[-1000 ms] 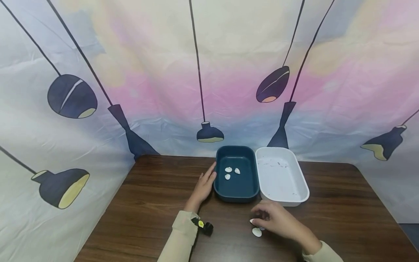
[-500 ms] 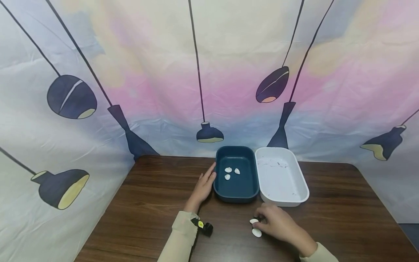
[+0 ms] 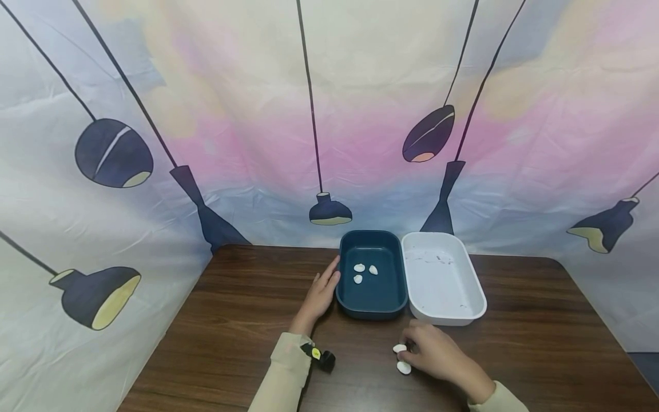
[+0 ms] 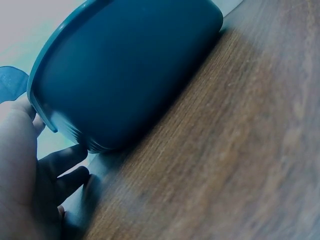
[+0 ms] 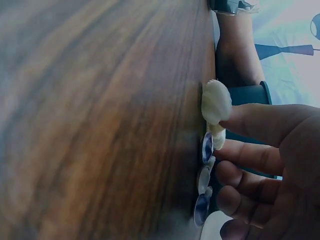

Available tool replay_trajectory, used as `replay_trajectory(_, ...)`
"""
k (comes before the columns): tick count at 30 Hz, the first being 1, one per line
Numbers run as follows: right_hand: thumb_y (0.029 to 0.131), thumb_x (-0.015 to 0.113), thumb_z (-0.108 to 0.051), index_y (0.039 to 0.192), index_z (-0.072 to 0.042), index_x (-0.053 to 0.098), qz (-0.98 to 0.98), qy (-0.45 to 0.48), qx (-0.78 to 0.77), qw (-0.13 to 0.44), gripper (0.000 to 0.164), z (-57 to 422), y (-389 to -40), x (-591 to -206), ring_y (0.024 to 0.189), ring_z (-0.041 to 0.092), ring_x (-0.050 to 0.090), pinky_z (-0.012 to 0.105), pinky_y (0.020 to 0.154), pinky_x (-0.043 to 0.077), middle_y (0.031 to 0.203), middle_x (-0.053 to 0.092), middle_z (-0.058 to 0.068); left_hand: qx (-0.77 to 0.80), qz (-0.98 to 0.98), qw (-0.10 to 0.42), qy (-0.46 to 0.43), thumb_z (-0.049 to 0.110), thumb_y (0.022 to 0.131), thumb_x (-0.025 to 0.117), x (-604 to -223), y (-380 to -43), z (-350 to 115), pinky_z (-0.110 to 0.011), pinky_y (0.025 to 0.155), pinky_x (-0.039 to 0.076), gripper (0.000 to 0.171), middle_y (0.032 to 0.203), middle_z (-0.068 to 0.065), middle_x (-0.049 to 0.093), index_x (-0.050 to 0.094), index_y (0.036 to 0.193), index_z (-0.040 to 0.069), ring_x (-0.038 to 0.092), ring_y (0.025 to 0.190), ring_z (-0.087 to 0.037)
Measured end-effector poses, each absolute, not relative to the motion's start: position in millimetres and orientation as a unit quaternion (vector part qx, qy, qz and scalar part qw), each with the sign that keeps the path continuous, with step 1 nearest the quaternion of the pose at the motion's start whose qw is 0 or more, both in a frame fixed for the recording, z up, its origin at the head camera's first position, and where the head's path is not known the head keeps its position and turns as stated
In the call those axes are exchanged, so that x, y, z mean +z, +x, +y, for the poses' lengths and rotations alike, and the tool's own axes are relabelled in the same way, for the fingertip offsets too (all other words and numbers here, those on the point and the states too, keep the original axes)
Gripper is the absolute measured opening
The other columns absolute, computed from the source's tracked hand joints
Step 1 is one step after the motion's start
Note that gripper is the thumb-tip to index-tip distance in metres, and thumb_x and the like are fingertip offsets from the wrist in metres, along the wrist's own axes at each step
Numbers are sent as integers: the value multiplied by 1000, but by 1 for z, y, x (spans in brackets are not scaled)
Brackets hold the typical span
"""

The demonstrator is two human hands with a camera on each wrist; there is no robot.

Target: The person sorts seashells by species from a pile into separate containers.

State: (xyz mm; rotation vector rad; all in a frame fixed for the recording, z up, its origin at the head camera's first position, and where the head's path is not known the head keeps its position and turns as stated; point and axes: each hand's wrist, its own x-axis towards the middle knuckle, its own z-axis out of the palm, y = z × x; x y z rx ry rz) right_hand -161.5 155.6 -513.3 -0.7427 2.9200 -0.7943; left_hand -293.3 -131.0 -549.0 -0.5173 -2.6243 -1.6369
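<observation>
Three white shells (image 3: 359,268) on the floor of the blue tray (image 3: 376,302), just to the right of the left hand (image 3: 320,294), with fingers relaxed and nearly straight along the tray's outer wall, touching without gripping. White tray (image 3: 445,286) close against the blue one, dark specks on its floor, just beyond the fingers of the right hand (image 3: 435,352).

Low over the tabletop (image 3: 231,286), right fingers partly curled, thumb (image 5: 250,120) and index fingertip among loose shells. One large white shell (image 5: 216,102) at the thumb tip, apparently touching; pinched or merely touched, impossible to tell. Close to the index fingertip, a purple-tinted shell (image 5: 207,147); lying past it, a second purple one (image 5: 202,210), near the curled fingers. In the head view, two white shells, one (image 3: 399,348) just left of the right fingertips, the other (image 3: 404,368) nearer the wearer.

Well behind the left fingers, black device (image 3: 326,360) at the wrist, below a beige sleeve (image 3: 285,357).
</observation>
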Motion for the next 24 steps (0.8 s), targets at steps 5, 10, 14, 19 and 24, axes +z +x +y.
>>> replay_trajectory(5,82,89,-23,81,-22,71,932,-243,-268,13,18,154,-163,-510,70,-1,45,23,59,41,77,52,-14,-522,-837,4,-165,45,116,35,-549,-294,-131,-61,128,1,58,170,-6,35,32,168,19,34,155,-34)
replay_trajectory(10,84,88,-22,84,-20,72,917,-263,-300,15,16,155,-167,-499,70,0,48,23,60,43,77,54,-14,-521,-837,2,-165,44,116,36,-548,-294,-131,-61,128,1,58,170,-6,35,32,168,17,33,156,-34)
replay_trajectory(14,86,87,-21,86,-20,73,910,-262,-321,30,14,155,-172,-489,71,2,51,24,62,45,76,55,-15,-522,-837,2,-166,42,116,36,-549,-294,-131,-60,129,1,57,170,-6,35,32,168,17,33,156,-33)
replay_trajectory(19,87,87,-20,89,-19,74,906,-267,-327,38,13,154,-179,-475,74,2,54,25,65,49,79,58,-14,-522,-837,0,-164,43,116,36,-548,-293,-130,-60,129,1,57,170,-5,35,32,168,19,34,156,-33)
replay_trajectory(24,87,87,-17,90,-15,75,897,-291,-333,17,12,153,-189,-465,73,3,54,23,63,50,81,60,-11,-520,-839,-3,-158,38,117,37,-547,-293,-130,-60,129,1,55,170,-5,35,32,168,19,34,156,-33)
